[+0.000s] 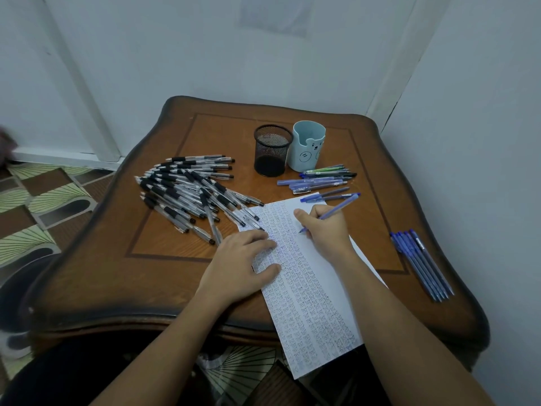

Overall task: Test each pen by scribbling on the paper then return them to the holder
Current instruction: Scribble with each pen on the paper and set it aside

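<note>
A long sheet of paper (313, 291), dense with blue scribbles, lies across the wooden table (164, 276) and overhangs its front edge. My right hand (328, 227) grips a blue pen (339, 208) with its tip on the paper. My left hand (243, 265) lies flat on the paper's left edge and presses it down. A black mesh holder (271, 150) and a light blue bear holder (307, 146) stand at the back. No pens show in either holder.
A big heap of black-grip pens (190, 189) lies left of the paper. Several blue and green pens (322, 180) lie behind the paper. A row of blue pens (421, 265) lies near the table's right edge. White walls close in behind and at the right.
</note>
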A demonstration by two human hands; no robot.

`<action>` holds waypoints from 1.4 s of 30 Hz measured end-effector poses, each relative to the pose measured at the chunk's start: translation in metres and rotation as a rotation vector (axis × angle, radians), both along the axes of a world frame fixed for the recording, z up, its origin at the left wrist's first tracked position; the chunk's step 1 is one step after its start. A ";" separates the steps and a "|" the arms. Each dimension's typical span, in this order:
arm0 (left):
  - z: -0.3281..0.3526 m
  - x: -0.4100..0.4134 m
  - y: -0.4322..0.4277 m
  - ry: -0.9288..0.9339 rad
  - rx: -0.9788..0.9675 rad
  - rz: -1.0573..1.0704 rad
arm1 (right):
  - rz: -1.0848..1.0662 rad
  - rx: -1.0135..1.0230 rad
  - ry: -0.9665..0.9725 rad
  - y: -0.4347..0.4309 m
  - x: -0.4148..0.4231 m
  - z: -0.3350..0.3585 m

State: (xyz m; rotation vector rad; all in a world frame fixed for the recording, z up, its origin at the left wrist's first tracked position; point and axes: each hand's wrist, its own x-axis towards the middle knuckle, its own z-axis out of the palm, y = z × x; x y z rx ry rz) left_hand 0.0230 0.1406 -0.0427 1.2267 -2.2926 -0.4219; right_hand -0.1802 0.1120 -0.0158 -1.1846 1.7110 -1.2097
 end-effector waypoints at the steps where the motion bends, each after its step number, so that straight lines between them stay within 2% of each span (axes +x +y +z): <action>1: 0.000 0.000 0.000 -0.001 0.000 0.000 | 0.013 -0.002 0.013 0.001 0.000 0.001; 15: -0.001 0.000 0.000 0.009 -0.014 0.001 | 0.050 0.021 0.100 0.001 0.002 0.000; 19: -0.002 0.000 -0.001 0.000 0.000 -0.004 | -0.013 0.010 0.028 -0.001 -0.002 0.001; 24: -0.002 0.000 0.000 0.007 -0.003 0.005 | 0.013 -0.023 0.005 0.003 -0.002 0.001; 35: -0.001 0.000 0.000 0.015 -0.019 0.002 | 0.013 -0.030 0.112 0.008 0.002 0.000; 42: -0.001 -0.001 0.000 0.021 -0.018 0.003 | 0.050 -0.019 0.101 0.007 0.000 -0.003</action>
